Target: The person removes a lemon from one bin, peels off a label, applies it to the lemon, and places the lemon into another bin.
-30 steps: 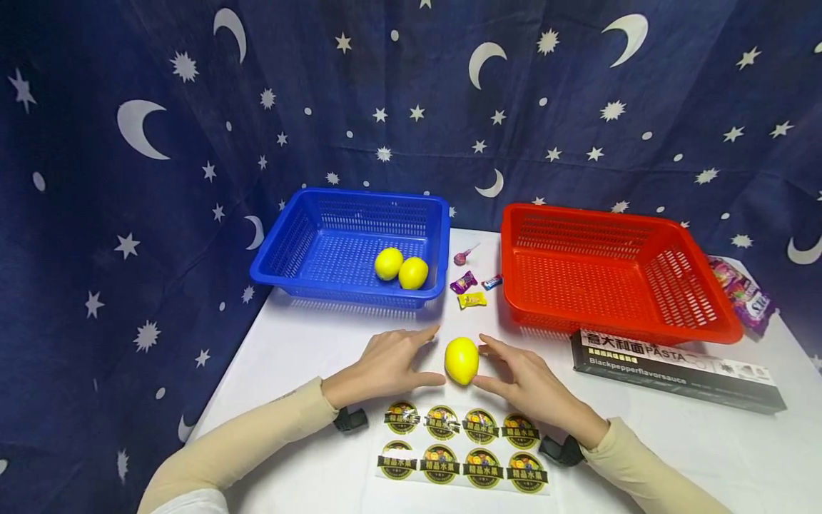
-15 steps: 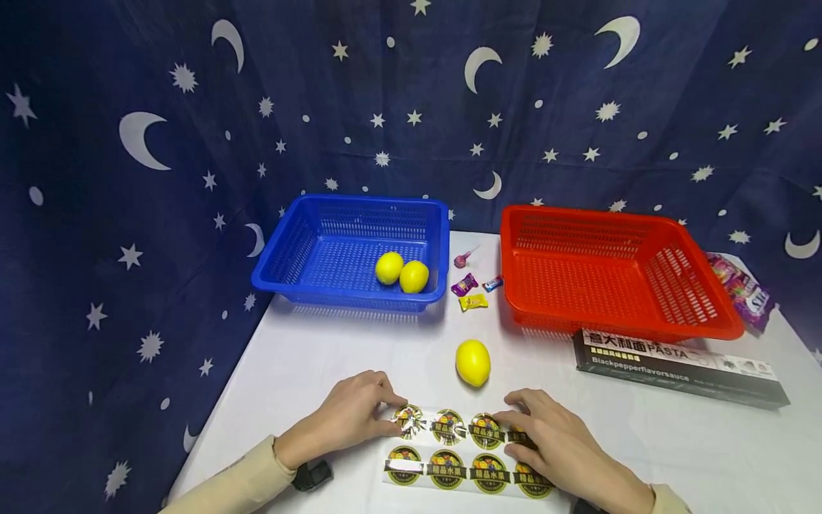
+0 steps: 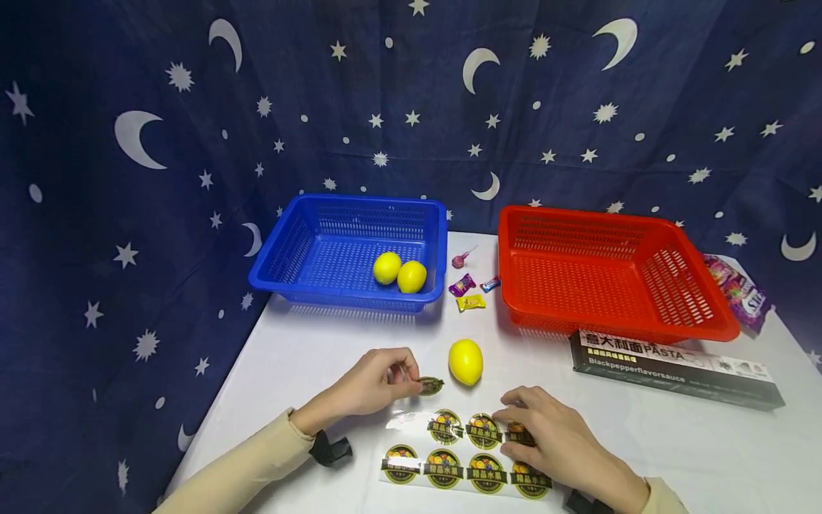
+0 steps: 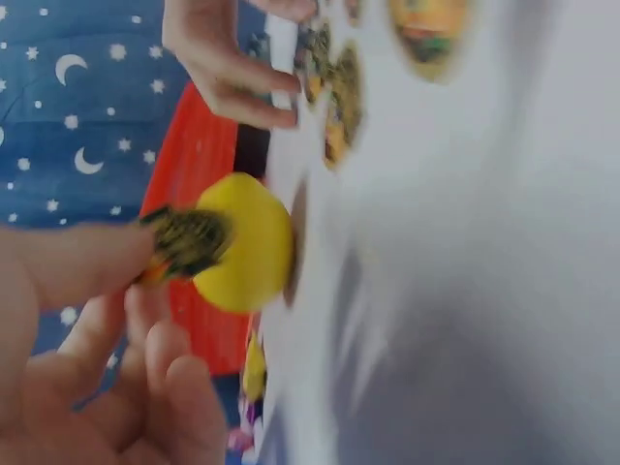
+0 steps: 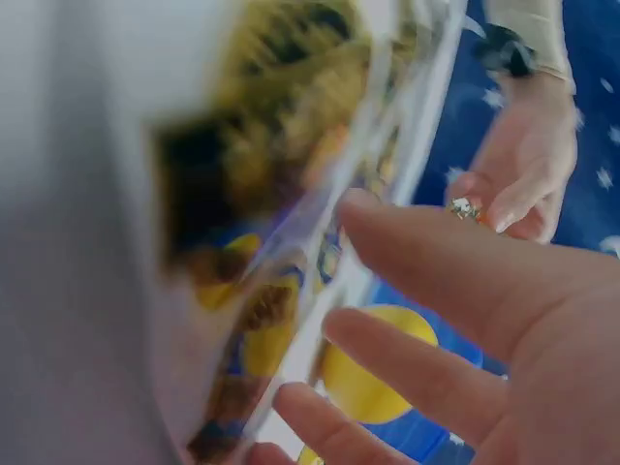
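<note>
My left hand pinches a round black-and-gold sticker between thumb and forefinger, just left of a yellow lemon on the white table. In the left wrist view the sticker overlaps the lemon behind it. My right hand rests on the right part of the sticker sheet, its fingers relaxed and covering part of the stickers there. The sheet's upper left spot is bare. Blurred stickers fill much of the right wrist view.
Two lemons lie in the blue basket. A red basket stands to the right, with a pasta box before it and a purple snack bag beside it. Several candies and a lollipop lie between the baskets.
Both hands left the lemon and went down to the sticker sheet. The left hand then peeled off the upper left sticker and moved up toward the lemon. The right hand stayed on the sheet.
</note>
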A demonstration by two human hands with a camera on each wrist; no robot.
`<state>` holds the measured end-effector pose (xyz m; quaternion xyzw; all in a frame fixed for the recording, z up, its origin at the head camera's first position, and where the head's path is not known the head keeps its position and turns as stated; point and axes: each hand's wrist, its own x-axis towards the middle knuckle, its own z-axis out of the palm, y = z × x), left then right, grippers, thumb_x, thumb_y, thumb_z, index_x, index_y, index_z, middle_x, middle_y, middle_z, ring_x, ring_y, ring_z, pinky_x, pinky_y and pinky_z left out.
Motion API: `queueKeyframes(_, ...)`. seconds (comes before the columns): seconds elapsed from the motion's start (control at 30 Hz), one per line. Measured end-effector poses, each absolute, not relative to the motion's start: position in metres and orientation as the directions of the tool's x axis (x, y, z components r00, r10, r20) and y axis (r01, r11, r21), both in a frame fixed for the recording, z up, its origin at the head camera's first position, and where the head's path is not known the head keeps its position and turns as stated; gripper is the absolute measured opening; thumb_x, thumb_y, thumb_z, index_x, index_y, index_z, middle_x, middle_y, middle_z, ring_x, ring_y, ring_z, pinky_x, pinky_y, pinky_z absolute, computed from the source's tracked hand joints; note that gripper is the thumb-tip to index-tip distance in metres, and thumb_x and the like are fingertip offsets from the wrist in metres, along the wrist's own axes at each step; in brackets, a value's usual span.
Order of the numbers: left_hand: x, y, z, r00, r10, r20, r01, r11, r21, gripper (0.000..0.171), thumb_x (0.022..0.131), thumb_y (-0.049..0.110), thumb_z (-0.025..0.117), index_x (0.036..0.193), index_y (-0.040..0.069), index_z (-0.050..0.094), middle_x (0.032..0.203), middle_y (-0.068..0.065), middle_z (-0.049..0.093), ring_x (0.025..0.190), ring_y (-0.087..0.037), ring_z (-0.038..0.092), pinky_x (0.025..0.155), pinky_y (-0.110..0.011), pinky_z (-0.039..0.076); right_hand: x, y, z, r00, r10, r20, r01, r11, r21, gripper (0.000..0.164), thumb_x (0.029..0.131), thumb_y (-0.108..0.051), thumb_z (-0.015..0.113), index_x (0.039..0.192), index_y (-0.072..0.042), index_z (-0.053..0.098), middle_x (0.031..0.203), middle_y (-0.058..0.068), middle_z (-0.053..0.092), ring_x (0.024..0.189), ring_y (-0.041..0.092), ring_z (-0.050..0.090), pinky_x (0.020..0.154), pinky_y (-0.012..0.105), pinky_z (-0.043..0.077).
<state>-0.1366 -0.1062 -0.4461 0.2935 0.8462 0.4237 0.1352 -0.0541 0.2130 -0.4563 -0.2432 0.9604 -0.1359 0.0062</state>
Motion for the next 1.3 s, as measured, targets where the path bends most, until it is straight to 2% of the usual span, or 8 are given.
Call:
queueKeyframes(0.13,-0.154,-0.081,-0.445,-0.809,0.586,-0.036,0.192,0.322,0.927,0.01,0.093,0.013,0.073,0.096,0.008,0.066,0.079,0.002,0.064,0.07,-0.009,0.056,0.062,-0.021,0.047,-0.069,0.214,-0.45,-0.912,-0.389,0.126,-0.405,0.818,-0.409,0.053,0.081,-0.042,0.085,0.128,-0.023,0.069,0.118,-0.012,0.071,0.104,0.011,0.068,0.083,0.038,0.056)
queueKeyframes(0.33,-0.177,-0.048,-0.446,-0.842,0.503,-0.197,-0.124,0.175,0.977,0.015,0.095,0.011,0.071,0.103,0.002,0.063,0.081,0.002,0.064,0.066,-0.014,0.057,0.063,-0.024,0.049,-0.11,0.211,-0.456,-0.94,-0.329,0.091,-0.295,0.647,-0.703,0.095,0.082,-0.036,0.086,0.158,-0.009,0.036,0.131,0.011,0.069,0.115,0.029,0.071,0.094,0.048,0.057)
queueKeyframes(0.4,-0.179,-0.042,-0.446,-0.845,0.487,-0.223,-0.158,0.171,0.972,0.015,0.094,0.011,0.072,0.103,0.002,0.064,0.081,0.003,0.065,0.065,-0.013,0.057,0.063,-0.024,0.049,-0.121,0.208,-0.46,-0.937,-0.347,0.041,-0.254,0.595,-0.763,0.097,0.083,-0.034,0.086,0.16,-0.009,0.033,0.136,0.016,0.066,0.118,0.033,0.069,0.094,0.045,0.058)
queueKeyframes(0.53,-0.179,-0.034,-0.452,-0.838,0.49,-0.239,-0.174,0.176,0.969,0.017,0.093,0.009,0.074,0.104,-0.001,0.065,0.082,0.001,0.066,0.064,-0.012,0.057,0.061,-0.023,0.05,-0.133,0.204,-0.464,-0.921,-0.387,0.038,-0.263,0.549,-0.793,0.084,0.084,-0.031,0.085,0.154,-0.01,0.046,0.137,0.017,0.066,0.116,0.033,0.07,0.089,0.035,0.058)
queueKeyframes(0.7,-0.178,-0.029,-0.459,-0.86,0.473,-0.194,-0.118,0.186,0.975,0.02,0.09,0.008,0.077,0.104,-0.002,0.067,0.085,-0.002,0.069,0.064,-0.012,0.059,0.058,-0.024,0.052,-0.136,0.202,-0.468,-0.913,-0.401,0.075,-0.304,0.546,-0.78,0.066,0.085,-0.029,0.083,0.144,-0.01,0.06,0.135,0.013,0.069,0.107,0.026,0.069,0.083,0.03,0.056)
queueKeyframes(0.9,-0.175,-0.028,-0.458,-0.889,0.455,-0.056,0.079,0.272,0.959,0.018,0.088,0.01,0.08,0.103,0.007,0.069,0.091,-0.007,0.071,0.059,-0.018,0.064,0.053,-0.033,0.058,-0.136,0.202,-0.469,-0.914,-0.399,0.073,-0.305,0.557,-0.772,0.064,0.086,-0.03,0.083,0.143,-0.01,0.061,0.131,0.01,0.071,0.104,0.019,0.069,0.087,0.031,0.054)
queueKeyframes(1.13,-0.167,-0.029,-0.454,-0.854,0.474,0.213,0.451,0.472,0.758,0.008,0.089,0.02,0.081,0.096,0.016,0.082,0.093,0.0,0.074,0.07,-0.005,0.064,0.063,-0.018,0.052,-0.136,0.204,-0.464,-0.896,-0.442,0.053,-0.323,0.563,-0.761,0.068,0.088,-0.03,0.081,0.148,-0.009,0.055,0.135,0.012,0.069,0.105,0.018,0.07,0.083,0.027,0.053)
queueKeyframes(1.3,-0.163,-0.027,-0.454,-0.839,0.469,0.275,0.51,0.503,0.698,0.013,0.089,0.022,0.08,0.099,0.015,0.084,0.09,0.002,0.077,0.076,-0.006,0.067,0.069,-0.015,0.051,-0.135,0.205,-0.461,-0.915,-0.395,0.084,-0.311,0.556,-0.771,0.063,0.087,-0.031,0.083,0.143,-0.011,0.062,0.134,0.01,0.07,0.107,0.022,0.073,0.082,0.028,0.06)
